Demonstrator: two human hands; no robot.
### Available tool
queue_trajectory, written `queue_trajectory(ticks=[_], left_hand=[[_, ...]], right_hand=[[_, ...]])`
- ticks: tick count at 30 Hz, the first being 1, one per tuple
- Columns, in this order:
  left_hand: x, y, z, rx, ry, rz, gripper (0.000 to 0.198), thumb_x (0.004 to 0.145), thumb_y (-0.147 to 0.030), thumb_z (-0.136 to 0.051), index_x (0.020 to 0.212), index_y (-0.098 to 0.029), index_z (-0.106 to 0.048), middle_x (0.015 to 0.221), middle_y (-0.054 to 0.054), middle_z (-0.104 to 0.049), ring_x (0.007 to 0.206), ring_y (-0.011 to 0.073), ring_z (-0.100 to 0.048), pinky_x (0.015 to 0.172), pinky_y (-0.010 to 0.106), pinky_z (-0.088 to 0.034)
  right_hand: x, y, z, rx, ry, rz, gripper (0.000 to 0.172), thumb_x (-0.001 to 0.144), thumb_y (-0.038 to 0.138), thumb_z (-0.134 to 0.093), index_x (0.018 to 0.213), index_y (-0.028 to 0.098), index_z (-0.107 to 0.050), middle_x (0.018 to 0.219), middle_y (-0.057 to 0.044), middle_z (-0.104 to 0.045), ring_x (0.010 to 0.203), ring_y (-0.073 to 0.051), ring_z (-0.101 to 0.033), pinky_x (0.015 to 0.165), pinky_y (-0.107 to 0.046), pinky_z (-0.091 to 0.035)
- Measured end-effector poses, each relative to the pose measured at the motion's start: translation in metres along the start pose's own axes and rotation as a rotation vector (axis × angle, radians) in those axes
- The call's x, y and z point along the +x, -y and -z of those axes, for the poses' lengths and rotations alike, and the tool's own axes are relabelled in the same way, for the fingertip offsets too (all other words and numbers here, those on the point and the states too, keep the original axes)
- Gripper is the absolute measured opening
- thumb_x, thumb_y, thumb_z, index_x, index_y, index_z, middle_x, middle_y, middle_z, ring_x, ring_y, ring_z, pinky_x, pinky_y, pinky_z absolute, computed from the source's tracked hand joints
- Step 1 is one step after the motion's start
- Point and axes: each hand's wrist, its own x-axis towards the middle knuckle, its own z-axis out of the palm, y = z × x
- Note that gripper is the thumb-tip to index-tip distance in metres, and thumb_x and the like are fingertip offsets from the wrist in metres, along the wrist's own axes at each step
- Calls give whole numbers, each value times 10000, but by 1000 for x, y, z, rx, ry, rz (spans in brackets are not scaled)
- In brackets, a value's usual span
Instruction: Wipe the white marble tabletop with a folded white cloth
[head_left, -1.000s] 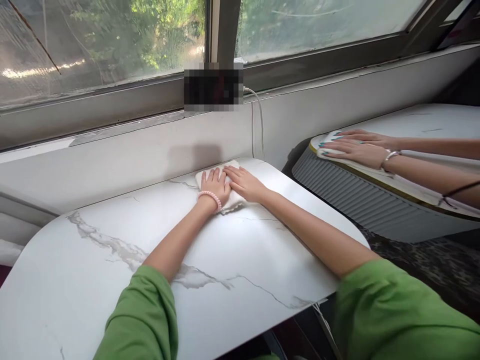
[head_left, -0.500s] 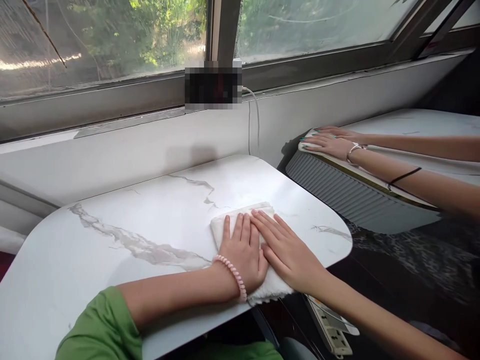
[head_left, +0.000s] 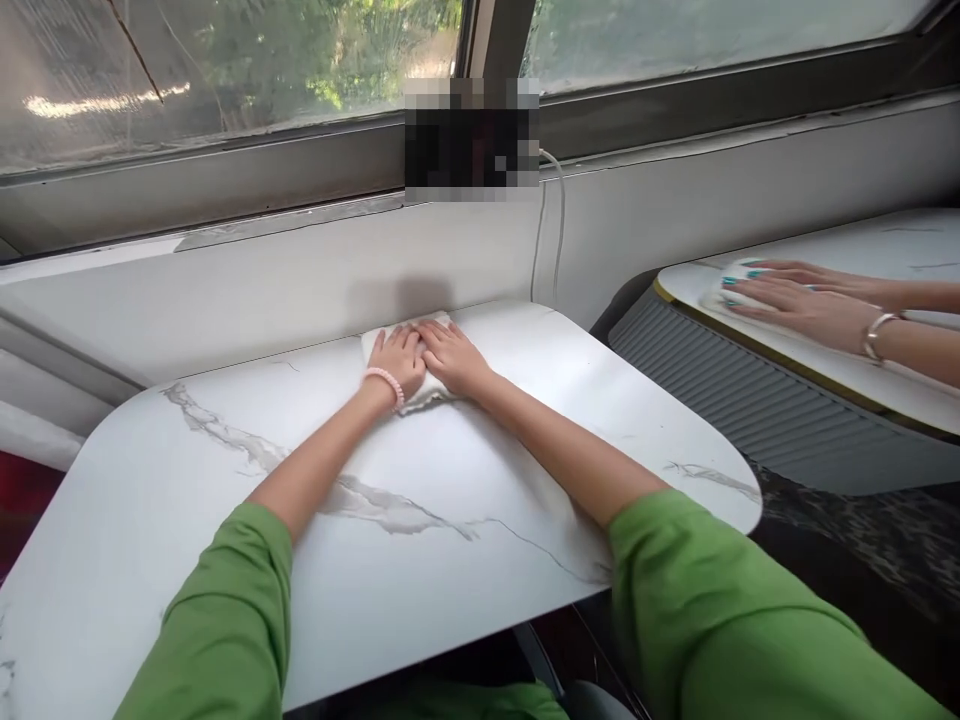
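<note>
A folded white cloth (head_left: 431,398) lies at the far edge of the white marble-patterned table (head_left: 480,470), close to the wall. My left hand (head_left: 401,362), with a pink beaded band at its wrist, rests flat on the cloth with fingers stretched out. Beside it my right hand (head_left: 454,356) presses flat on the cloth's right part, its fingertips close to those of the left. Both arms reach forward across the tabletop. Most of the cloth's middle is hidden under the hands.
At the right, another person's hands (head_left: 817,305) rest on a white cloth (head_left: 716,292) on a second marble-patterned table (head_left: 915,245) with a ribbed grey side. A blurred-out dark object (head_left: 472,145) with a white cable (head_left: 561,215) stands on the window ledge.
My two hands and the cloth have moved away from me, from the table's near edge to its far edge by the wall. The other person's hands have drawn back from their table's end.
</note>
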Motion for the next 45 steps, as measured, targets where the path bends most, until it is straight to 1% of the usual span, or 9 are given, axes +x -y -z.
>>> queue_trajectory(ticks=[5,13,17,25,29,32,34,39,45], left_hand=[[20,22,-4,18,-14,48,517,903,-203,-252,1405,-105,-329,1495,67,-309,1378,183,-236,1150,393,-121],[7,14,-5,36,-2,28,513,929,-225,-239,1426,-121,-311,1503,63,-291,1381,188,-237,1148,413,-96],[-29,-4,1,57,18,2,518,935,-243,-255,1432,-102,-299,1506,88,-277,1387,205,-228,1145,434,-99],[-139,-58,10,35,-8,-145,537,931,-277,-284,1423,-64,-314,1502,130,-264,1395,253,-198,1142,483,-107],[-190,-78,18,33,-19,-177,555,923,-296,-306,1417,-43,-327,1499,152,-254,1399,290,-172,1137,504,-96],[-209,-83,21,23,-9,-225,568,920,-304,-317,1416,-28,-323,1497,169,-247,1398,309,-162,1130,518,-103],[-212,-83,22,8,3,-243,580,918,-310,-318,1417,-15,-314,1498,179,-238,1398,315,-157,1127,526,-108],[-198,-69,19,-8,6,-208,586,904,-313,-332,1402,-5,-337,1492,181,-255,1394,309,-180,1130,528,-105],[-148,-16,14,12,31,-65,573,886,-251,-325,1410,-18,-321,1496,152,-270,1392,267,-204,1142,492,-110]], right_hand=[[31,-3,-9,35,-9,-11,535,872,187,-243,1375,42,-356,1450,-129,-380,1347,-239,-309,1106,-439,-235],[12,1,-9,23,-18,-30,551,875,183,-242,1391,9,-329,1470,-147,-339,1368,-242,-281,1120,-449,-227],[-26,18,1,-21,1,-22,552,882,193,-253,1399,16,-331,1474,-142,-329,1373,-234,-276,1123,-434,-234],[-148,66,24,-70,-35,14,546,906,227,-245,1411,41,-335,1468,-139,-339,1381,-237,-257,1137,-455,-229],[-196,90,34,-82,-69,97,604,902,213,-264,1478,65,-161,1478,-140,-320,1396,-242,-211,1130,-481,-246],[-213,101,38,-97,-89,111,681,887,188,-282,1494,94,13,1484,-133,-313,1400,-242,-195,1117,-499,-263],[-215,104,38,-112,-67,111,688,874,164,-286,1491,77,5,1487,-141,-306,1402,-245,-188,1115,-504,-258],[-193,100,34,-106,13,107,601,866,176,-291,1450,41,-245,1495,-132,-289,1408,-237,-168,1133,-486,-217],[-110,96,14,-25,63,85,573,872,193,-264,1418,32,-324,1483,-122,-321,1387,-231,-237,1138,-451,-183]])
